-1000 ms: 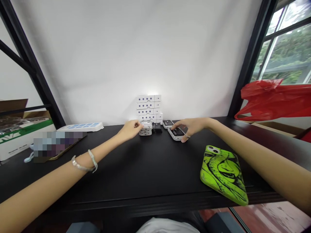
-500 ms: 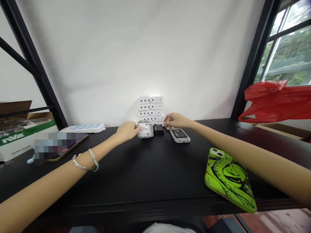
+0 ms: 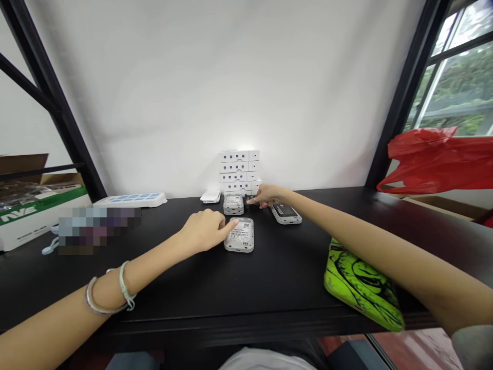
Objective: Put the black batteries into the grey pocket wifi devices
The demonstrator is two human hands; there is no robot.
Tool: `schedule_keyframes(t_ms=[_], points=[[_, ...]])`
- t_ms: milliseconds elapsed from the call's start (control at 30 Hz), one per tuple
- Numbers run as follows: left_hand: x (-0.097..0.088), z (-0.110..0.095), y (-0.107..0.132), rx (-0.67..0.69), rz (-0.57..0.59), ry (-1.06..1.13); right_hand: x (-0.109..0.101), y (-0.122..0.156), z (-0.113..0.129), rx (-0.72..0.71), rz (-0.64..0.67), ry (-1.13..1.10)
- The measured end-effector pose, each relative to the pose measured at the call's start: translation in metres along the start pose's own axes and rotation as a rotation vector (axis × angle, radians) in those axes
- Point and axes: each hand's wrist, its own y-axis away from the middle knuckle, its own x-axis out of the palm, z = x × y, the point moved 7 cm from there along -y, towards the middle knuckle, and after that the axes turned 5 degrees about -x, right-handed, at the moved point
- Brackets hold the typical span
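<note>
My left hand (image 3: 204,231) rests its fingertips on a grey-white pocket device with a printed label (image 3: 239,235), which lies on the black desk (image 3: 185,288). Its thumb is hidden. Behind that device stands a low stack of similar devices (image 3: 233,204). My right hand (image 3: 266,196) reaches over a small black item (image 3: 250,199), partly hiding it. Beside that hand lies a grey-white device with a dark face (image 3: 285,214). My right forearm covers part of a neon green patterned phone case (image 3: 360,282).
Several stacked white boxes (image 3: 239,169) stand against the wall, with a small white item (image 3: 210,196) to their left. Further left are a white tray with blue panels (image 3: 131,200), a pixelated object (image 3: 96,228) and a cardboard box (image 3: 34,208). A red plastic bag (image 3: 439,159) hangs at right.
My left hand has come toward me, and the labelled device now lies in front of the stack. My right hand has moved left, from behind the dark-faced device to over the black item.
</note>
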Motion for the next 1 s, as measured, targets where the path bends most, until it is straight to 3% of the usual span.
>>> schedule_keyframes(t_ms=[100,300,400,533,633,867,1000], points=[[-0.007,0.007,-0.002,0.043,0.025,0.176,-0.006,0.004,0.002,-0.009,0.016,-0.076],[0.004,0.005,0.003,0.217,0.293,0.436,-0.025,0.018,-0.003,-0.043,-0.079,-0.199],[0.009,0.002,0.002,0.274,0.288,0.444,-0.026,0.036,-0.001,-0.116,-0.100,-0.343],[0.012,-0.001,0.001,0.268,0.198,0.379,-0.001,0.062,0.019,-0.262,0.073,-0.591],[0.012,-0.002,0.003,0.260,0.137,0.359,0.019,0.069,0.032,-0.353,0.148,-0.536],[0.014,0.000,0.003,0.214,0.118,0.402,0.027,0.068,0.042,-0.537,0.026,-0.278],[0.017,0.002,0.001,0.198,0.135,0.438,0.033,0.076,0.043,-0.579,0.155,-0.045]])
